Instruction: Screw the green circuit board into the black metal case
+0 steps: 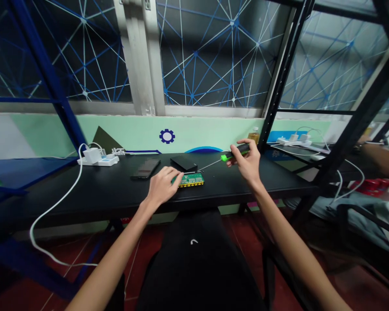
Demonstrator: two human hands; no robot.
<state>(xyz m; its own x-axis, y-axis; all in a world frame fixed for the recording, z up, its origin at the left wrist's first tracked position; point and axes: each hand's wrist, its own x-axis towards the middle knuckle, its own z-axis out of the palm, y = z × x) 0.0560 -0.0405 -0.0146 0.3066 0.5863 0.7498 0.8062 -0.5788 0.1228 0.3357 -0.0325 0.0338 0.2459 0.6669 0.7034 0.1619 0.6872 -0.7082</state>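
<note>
A green circuit board (192,179) with a yellow front strip lies on the black table (94,190). My left hand (162,184) rests on the board's left end, fingers curled over it. My right hand (248,160) is closed around a screwdriver (236,152) with a black and bright green handle; its thin metal shaft slants down and left toward the board's far edge. A black flat case (183,163) sits just behind the board.
A dark phone (145,168) lies left of the case. A white power strip (97,159) with a charger and a trailing white cable sits at the far left. A black rack post (278,86) stands right of my hand. Another person's arm (377,155) shows at the right edge.
</note>
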